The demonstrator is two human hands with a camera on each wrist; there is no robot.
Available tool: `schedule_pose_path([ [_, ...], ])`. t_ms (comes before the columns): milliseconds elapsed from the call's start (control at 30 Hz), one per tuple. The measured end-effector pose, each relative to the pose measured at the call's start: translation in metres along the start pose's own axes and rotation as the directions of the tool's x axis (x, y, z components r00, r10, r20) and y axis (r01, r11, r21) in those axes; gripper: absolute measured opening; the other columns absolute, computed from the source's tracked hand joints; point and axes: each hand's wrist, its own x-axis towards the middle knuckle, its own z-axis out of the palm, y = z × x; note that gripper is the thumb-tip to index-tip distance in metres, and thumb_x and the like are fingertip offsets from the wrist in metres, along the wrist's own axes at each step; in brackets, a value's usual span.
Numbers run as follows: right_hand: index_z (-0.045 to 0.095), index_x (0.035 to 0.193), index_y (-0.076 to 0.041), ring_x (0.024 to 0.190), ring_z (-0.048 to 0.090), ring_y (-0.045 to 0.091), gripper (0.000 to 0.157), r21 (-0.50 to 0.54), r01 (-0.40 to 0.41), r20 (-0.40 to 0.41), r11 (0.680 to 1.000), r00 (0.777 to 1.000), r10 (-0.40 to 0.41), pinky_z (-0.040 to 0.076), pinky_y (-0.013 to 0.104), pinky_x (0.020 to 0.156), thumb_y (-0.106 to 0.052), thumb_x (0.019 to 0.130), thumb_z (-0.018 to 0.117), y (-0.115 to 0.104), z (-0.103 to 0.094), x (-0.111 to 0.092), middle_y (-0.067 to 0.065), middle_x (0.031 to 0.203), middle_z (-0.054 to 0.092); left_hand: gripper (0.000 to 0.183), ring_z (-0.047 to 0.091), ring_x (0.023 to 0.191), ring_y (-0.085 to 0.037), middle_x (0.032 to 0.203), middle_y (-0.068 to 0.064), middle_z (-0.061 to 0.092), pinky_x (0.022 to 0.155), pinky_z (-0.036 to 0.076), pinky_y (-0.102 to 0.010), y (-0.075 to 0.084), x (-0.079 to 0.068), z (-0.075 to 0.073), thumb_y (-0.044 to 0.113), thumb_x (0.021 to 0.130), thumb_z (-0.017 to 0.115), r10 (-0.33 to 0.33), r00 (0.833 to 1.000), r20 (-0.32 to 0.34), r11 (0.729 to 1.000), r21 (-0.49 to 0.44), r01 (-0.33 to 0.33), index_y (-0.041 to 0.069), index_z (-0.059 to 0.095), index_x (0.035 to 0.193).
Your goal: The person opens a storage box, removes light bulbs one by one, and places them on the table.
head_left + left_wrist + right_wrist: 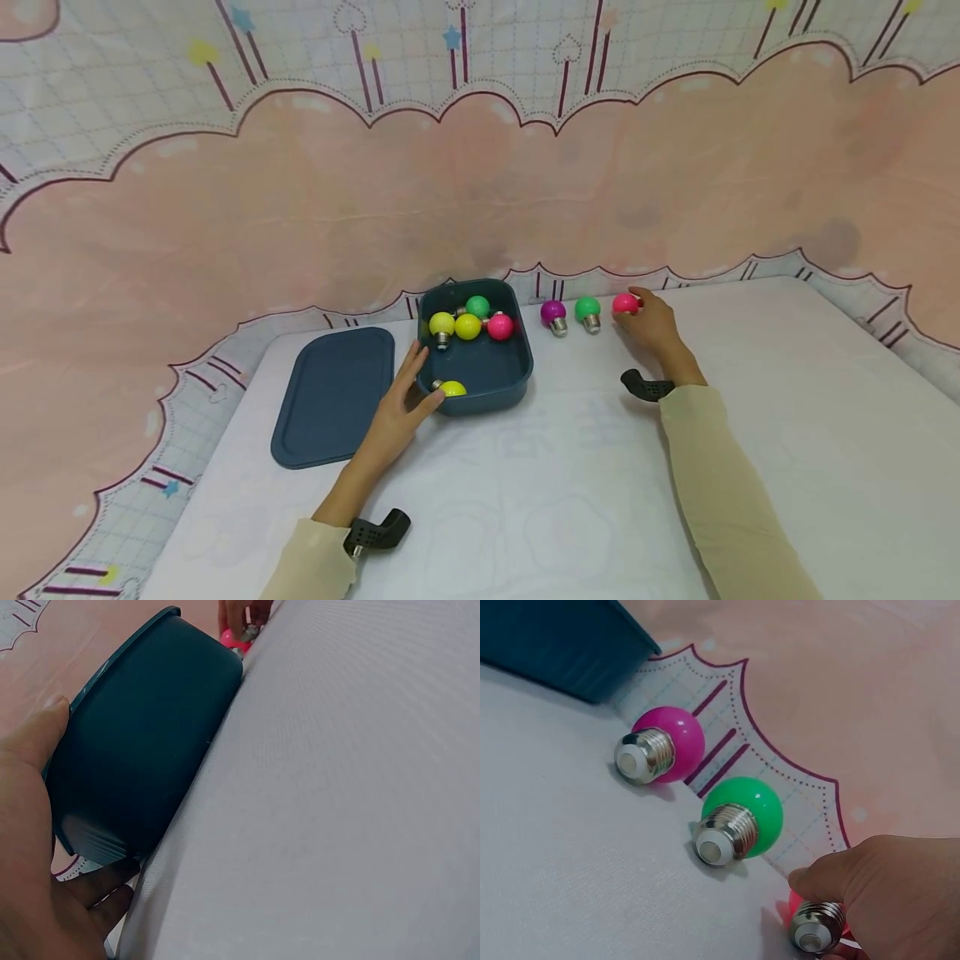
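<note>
Bulbs (467,327) number eight: five inside the box (483,404), three in a row beside it. The right grip (652,323) pinches the row's pink bulb (624,303); the left grip (393,418), spread wide, touches the box.

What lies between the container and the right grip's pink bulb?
A purple light bulb, then a green light bulb; head and right wrist views show both.

white table (555,517); behind it, peach backdrop (480,192) with scalloped maroon outlines (370,125), pale grid panels (292,54), blue and yellow stars (452,37).
</note>
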Motion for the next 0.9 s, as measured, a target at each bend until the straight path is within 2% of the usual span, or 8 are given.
schedule_pose_path([
  [200,0.028,0.147,0.003,0.124,0.038,0.046,0.067,0.0,0.002,-0.004,1.0,1.0,-0.002,0.037,0.054,0.101,-0.019,0.092,0.061,0.001,-0.002,-0.002,0.031,0.14,0.037,0.067,0.009,0.144,-0.028,0.16,-0.009,0.004,0.111,0.021,-0.05,0.001,0.0,0.001,0.016,0.097,0.057,-0.003,1.0,0.001,1.0,-0.003,0.003,0.01,0.02,0.153],
  [500,0.025,0.149,0.0,0.125,0.037,0.046,0.072,0.031,-0.04,0.012,0.999,0.999,0.039,0.04,0.053,0.099,-0.022,0.092,0.062,-0.002,-0.006,-0.007,0.03,0.139,0.037,0.067,0.009,0.144,-0.028,0.16,-0.008,0.004,0.111,0.022,-0.049,0.002,-0.002,0.002,0.017,0.097,0.057,-0.013,1.0,-0.002,1.0,0.001,0.013,0.01,0.02,0.153],
  [667,0.023,0.15,-0.001,0.125,0.035,0.047,0.071,0.041,-0.016,0.009,0.999,1.0,0.015,0.041,0.055,0.096,-0.027,0.094,0.059,-0.003,-0.011,-0.007,0.03,0.14,0.037,0.067,0.009,0.144,-0.026,0.16,-0.007,0.004,0.111,0.022,-0.048,0.001,-0.001,0.002,0.017,0.097,0.057,-0.01,1.0,0.002,1.0,-0.01,0.01,0.011,0.02,0.153],
  [767,0.024,0.15,0.0,0.123,0.037,0.047,0.07,0.042,0.017,-0.002,0.999,1.0,-0.017,0.041,0.056,0.096,-0.031,0.096,0.056,-0.004,-0.015,-0.006,0.031,0.138,0.037,0.067,0.009,0.144,-0.029,0.16,-0.01,0.004,0.11,0.022,-0.051,-0.002,0.0,0.002,0.017,0.097,0.057,0.005,1.0,0.0,1.0,-0.015,-0.005,0.009,0.02,0.153],
  [900,0.025,0.149,0.001,0.124,0.037,0.048,0.068,0.032,0.054,-0.028,0.998,0.998,-0.053,0.037,0.058,0.098,-0.034,0.098,0.053,-0.007,-0.02,-0.006,0.033,0.137,0.038,0.068,0.009,0.144,-0.026,0.16,-0.005,0.004,0.11,0.023,-0.051,-0.02,0.004,0.003,0.02,0.097,0.058,0.017,1.0,-0.01,1.0,-0.003,-0.017,0.011,0.02,0.154],
])
